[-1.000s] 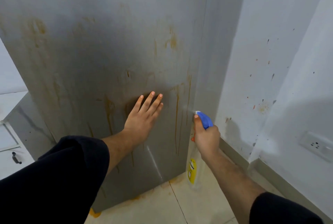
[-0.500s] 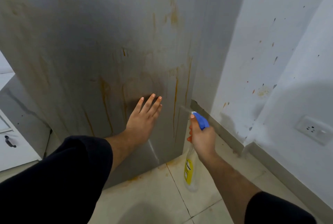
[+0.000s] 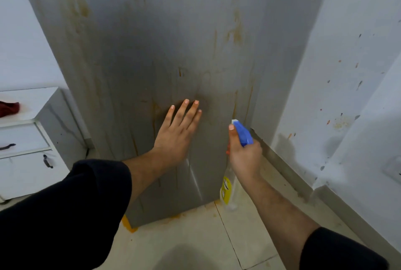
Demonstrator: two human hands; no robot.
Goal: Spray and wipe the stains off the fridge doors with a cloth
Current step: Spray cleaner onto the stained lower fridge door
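The grey fridge door (image 3: 152,41) fills the middle of the view, streaked with orange-brown stains and drips (image 3: 236,28). My left hand (image 3: 176,133) lies flat on the lower door, fingers spread, holding nothing. My right hand (image 3: 244,154) grips a spray bottle (image 3: 243,133) with a blue nozzle head and a yellow label lower down (image 3: 225,189). The nozzle points at the door's lower right part, a short way off the surface. A dark red cloth (image 3: 9,108) lies on the white cabinet top at the far left.
A white cabinet (image 3: 26,146) with dark drawer handles stands left of the fridge. The white wall (image 3: 351,74) on the right is spattered with small stains and close to the fridge side. Orange spill marks (image 3: 128,225) lie on the tiled floor by the fridge base.
The view has swung left and down, bringing the cabinet and the red cloth into sight. My left hand stays flat on the door. The right hand keeps the bottle aimed at the door.
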